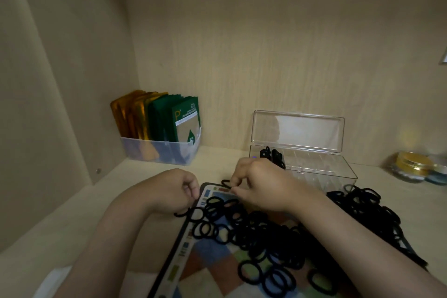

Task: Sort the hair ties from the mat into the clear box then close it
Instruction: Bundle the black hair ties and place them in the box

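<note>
Head view.

- Right grip (pixel 263 184): narrow, thumb and forefinger pinched on a single hair tie (pixel 226 182) at far corner of mat (pixel 210 259).
- Left grip (pixel 174 191): curled tight just off mat's left edge. Second tie (pixel 181 213) poking out beneath, judged held. Count inside fist not readable.
- Main heap (pixel 254 230) of black ties spread across mat in front of both wrists, running on to the right towards box front.
- Clear box (pixel 314 172) on desk (pixel 60 220), beyond and to the right of right grip, just behind its knuckles. Long axis left to right, roughly along back wall.
- Lid (pixel 297 130) standing upright from rear edge, so mouth open upward and reachable from the front.
- A few stored ties (pixel 272 155) in box's left-end compartment, the end closest to right grip. Other compartments apparently bare.

Judgement: right side nearer the box, with a short carry away and rightward. Left side well apart from it, the right wrist lying between. Sorting at an early stage, closing not yet due.

Also present: bin of green and gold sachets (pixel 159 150) at back left, small jars (pixel 416 164) far right.
</note>
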